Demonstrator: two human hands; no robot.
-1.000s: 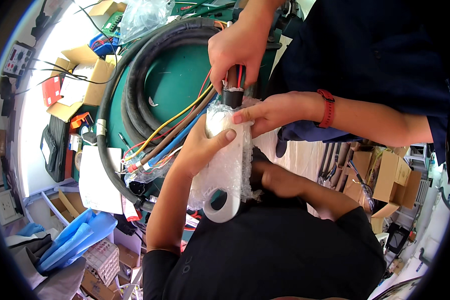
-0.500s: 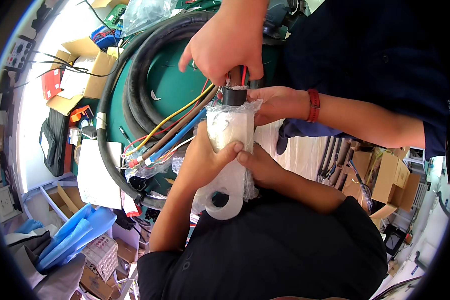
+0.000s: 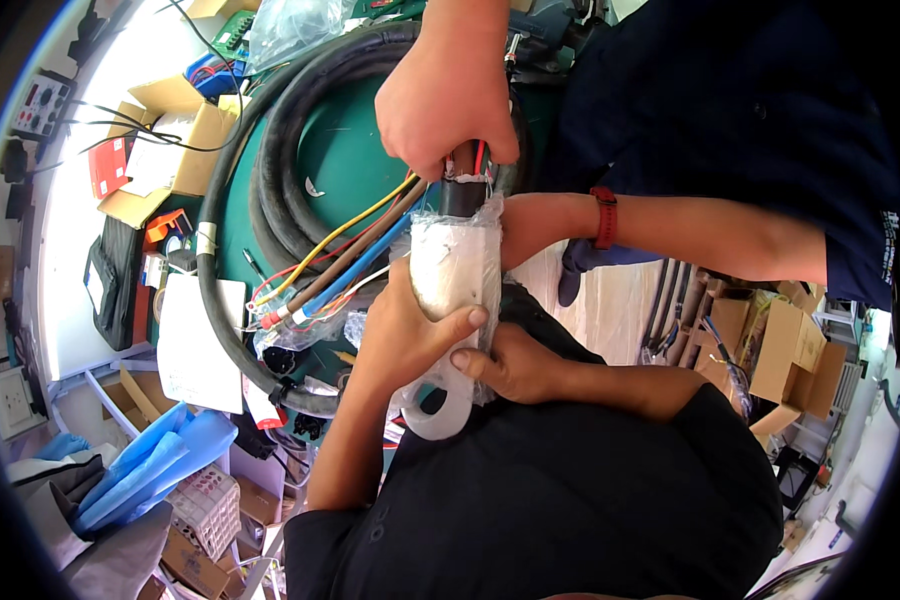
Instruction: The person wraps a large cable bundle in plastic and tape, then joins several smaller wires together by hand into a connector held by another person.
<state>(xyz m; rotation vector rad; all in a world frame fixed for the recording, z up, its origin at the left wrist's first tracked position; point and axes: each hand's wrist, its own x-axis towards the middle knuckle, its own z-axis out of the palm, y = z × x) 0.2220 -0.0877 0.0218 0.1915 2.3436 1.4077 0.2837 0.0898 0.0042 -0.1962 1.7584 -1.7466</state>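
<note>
A white housing (image 3: 448, 260), wrapped in clear film and ending in a rounded loop at its lower end, is held upright between my two hands. My left hand (image 3: 400, 330) wraps its left side, thumb across the front. Lower on the right side, my right hand (image 3: 510, 365) grips it, thumb on the front and fingers hidden behind. A black sleeve (image 3: 462, 196) with brown and red wires (image 3: 465, 160) enters the housing's top. A co-worker's hand (image 3: 445, 105) grips these wires from above. The co-worker's other arm (image 3: 550, 222), with a red wristband, reaches behind the housing, its fingers hidden.
A thick black cable (image 3: 270, 170) lies coiled on the green table (image 3: 350, 150). Loose yellow, brown and blue wires (image 3: 345, 275) fan out left of the housing. White paper (image 3: 200, 340) and an open cardboard box (image 3: 195, 150) are at the left. More boxes (image 3: 785, 350) stand at the right.
My right hand has slid down the housing, and my thumbs are farther apart. The co-worker's upper hand has drawn its spread fingers in; the other hand has gone farther behind the housing.
</note>
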